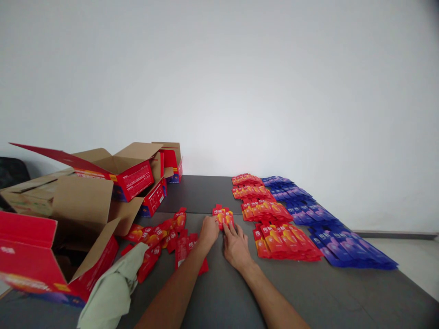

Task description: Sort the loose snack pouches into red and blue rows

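Observation:
Near the middle of the table, a few red pouches (219,210) with orange-yellow pictures lie overlapped, both hands at their near edge. My left hand (208,232) is closed at the lower left corner of these pouches, its fingertips partly hidden. With fingers stretched and slightly spread, my right hand (236,249) rests its fingertips on the lower right part. Left of my left hand, loose red pouches (181,251) lie scattered at different angles. To the right of my right hand, more red pouches (284,240) are fanned out in overlapping rows.
Rows of blue-purple pouches (350,246) lie along the table's right side. Open red cartons (137,180) crowd the left, with a large one (27,256) in front. A pale green cloth (113,292) covers part of the scattered pouches. A white wall (219,91) stands behind the dark table (206,187).

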`<action>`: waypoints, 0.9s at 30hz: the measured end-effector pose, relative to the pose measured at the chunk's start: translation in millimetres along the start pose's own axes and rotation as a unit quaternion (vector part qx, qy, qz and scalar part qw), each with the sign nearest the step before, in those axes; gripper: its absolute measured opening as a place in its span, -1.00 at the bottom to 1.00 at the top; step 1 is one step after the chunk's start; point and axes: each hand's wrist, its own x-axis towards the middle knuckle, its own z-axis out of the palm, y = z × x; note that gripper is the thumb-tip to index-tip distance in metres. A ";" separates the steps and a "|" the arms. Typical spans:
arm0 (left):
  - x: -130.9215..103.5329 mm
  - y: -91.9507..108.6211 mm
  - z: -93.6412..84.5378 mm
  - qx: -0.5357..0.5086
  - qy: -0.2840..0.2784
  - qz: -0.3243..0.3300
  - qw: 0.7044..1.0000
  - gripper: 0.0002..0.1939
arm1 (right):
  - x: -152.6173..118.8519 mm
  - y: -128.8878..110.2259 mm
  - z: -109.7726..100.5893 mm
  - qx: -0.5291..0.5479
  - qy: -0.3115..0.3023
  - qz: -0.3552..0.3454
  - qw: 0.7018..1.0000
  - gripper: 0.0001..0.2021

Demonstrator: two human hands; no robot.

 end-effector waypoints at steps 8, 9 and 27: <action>-9.4 -0.2 -4.7 0.140 -0.016 0.010 0.990 -0.67 | -2.9 -3.8 -2.1 -0.018 0.004 -0.004 1.000 -0.54; -10.1 -0.4 -7.7 0.151 -0.021 0.010 0.988 -0.66 | -3.3 -4.1 -2.5 -0.020 0.004 -0.004 1.000 -0.54; -55.8 -31.4 -64.4 0.246 -0.065 -0.054 0.966 -0.50 | -23.9 -38.5 -27.2 0.104 0.011 -0.090 0.990 -0.78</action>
